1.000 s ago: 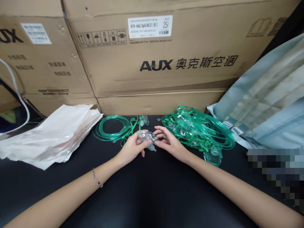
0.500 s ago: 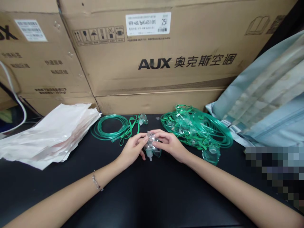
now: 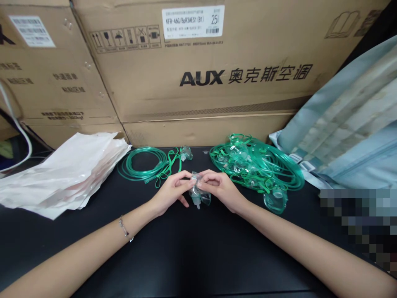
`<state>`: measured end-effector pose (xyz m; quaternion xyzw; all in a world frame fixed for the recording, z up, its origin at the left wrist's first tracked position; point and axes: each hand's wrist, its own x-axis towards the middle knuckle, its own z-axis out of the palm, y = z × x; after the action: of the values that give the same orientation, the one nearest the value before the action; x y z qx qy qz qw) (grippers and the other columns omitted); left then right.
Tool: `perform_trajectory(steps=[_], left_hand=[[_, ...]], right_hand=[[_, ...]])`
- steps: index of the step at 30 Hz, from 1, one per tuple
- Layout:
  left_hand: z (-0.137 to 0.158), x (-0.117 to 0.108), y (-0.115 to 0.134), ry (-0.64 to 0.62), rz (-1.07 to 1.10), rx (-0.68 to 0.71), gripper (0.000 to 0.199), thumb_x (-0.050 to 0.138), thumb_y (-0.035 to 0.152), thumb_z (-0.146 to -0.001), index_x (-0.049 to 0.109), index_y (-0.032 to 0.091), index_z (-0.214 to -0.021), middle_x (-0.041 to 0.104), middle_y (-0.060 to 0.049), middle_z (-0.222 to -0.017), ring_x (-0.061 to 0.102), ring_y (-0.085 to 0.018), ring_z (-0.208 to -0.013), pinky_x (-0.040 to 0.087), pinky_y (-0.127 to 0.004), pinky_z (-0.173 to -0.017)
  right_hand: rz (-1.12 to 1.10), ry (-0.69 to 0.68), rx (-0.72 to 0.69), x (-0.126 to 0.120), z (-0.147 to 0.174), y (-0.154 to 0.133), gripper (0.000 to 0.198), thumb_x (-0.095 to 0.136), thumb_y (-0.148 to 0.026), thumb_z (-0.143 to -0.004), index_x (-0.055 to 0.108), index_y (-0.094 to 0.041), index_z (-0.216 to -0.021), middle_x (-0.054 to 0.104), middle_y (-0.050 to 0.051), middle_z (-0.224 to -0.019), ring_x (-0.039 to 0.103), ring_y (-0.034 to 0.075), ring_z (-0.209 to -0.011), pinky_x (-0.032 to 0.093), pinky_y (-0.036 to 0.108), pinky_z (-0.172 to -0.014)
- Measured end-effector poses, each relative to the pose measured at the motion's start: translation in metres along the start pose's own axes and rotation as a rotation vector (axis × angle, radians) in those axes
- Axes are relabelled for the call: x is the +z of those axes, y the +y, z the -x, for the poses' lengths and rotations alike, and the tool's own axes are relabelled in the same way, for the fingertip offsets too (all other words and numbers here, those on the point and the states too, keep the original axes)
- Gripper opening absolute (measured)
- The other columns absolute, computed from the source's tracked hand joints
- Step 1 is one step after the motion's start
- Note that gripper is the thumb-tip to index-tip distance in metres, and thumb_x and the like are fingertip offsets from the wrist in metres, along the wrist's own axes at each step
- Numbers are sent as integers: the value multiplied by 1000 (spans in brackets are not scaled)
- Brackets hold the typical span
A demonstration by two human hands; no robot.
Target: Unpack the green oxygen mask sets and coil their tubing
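Note:
Between my hands is a clear greenish oxygen mask [image 3: 198, 198], its pale connector pointing down toward me. My left hand [image 3: 173, 191] pinches the mask's upper left part with thumb and forefinger, the other fingers curled loosely. On the other side, my right hand [image 3: 221, 189] grips its upper right edge between thumb and fingers. Fingertips cover the top of the mask, so what they press on there is partly hidden. Just beyond my left hand lie a coil of green tubing [image 3: 144, 163], a green elastic strap [image 3: 170, 163] and another small clear mask [image 3: 187, 153].
A tangled pile of green tubing and masks [image 3: 257, 165] sits to the right on the black table [image 3: 186, 256]. White packaging sheets [image 3: 68, 169] are stacked at left. Large cardboard boxes [image 3: 198, 101] wall off the back, and a light blue bag [image 3: 350, 136] stands at right.
The thumbs and fingers have shifted slightly on the mask, and its connector has swung a little to the right. The whole view has moved slightly.

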<state>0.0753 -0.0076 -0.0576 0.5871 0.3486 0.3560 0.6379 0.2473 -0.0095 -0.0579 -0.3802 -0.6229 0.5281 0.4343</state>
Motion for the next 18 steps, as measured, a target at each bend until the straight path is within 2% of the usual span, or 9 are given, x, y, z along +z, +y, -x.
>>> perform_trajectory(steps=[2, 8, 14, 18], left_hand=[[-2, -1, 2, -1, -30, 2, 30, 58, 39, -77, 55, 16, -95, 63, -6, -79, 59, -16, -71, 51, -20, -43], [-3, -5, 8, 84, -95, -25, 36, 63, 41, -71, 55, 16, -96, 63, -7, -85, 60, -20, -80, 51, -21, -46], [-2, -11, 9, 21, -67, -17, 26, 67, 30, -70, 56, 16, -88, 62, -5, -94, 58, -16, -86, 48, -21, -61], [-3, -11, 9, -92, 132, 48, 27, 72, 23, -66, 56, 16, -86, 61, -3, -91, 57, -13, -84, 44, -21, -69]], right_hand=[[-1, -3, -16, 0, -1, 3, 28, 70, -43, -64, 63, -16, -63, 55, 5, -94, 57, 14, -79, 48, 32, -78], [129, 53, -199, 3, -3, 7, 27, 58, -44, -76, 66, -19, -73, 52, 7, -99, 54, 18, -94, 47, 32, -82], [230, 24, -288, 4, 4, -2, 20, 57, -37, -80, 64, -19, -74, 49, 7, -102, 52, 17, -97, 45, 31, -85], [191, -75, -300, 2, 6, -6, 25, 56, -44, -79, 63, -20, -75, 48, 7, -106, 50, 18, -101, 41, 34, -90]])
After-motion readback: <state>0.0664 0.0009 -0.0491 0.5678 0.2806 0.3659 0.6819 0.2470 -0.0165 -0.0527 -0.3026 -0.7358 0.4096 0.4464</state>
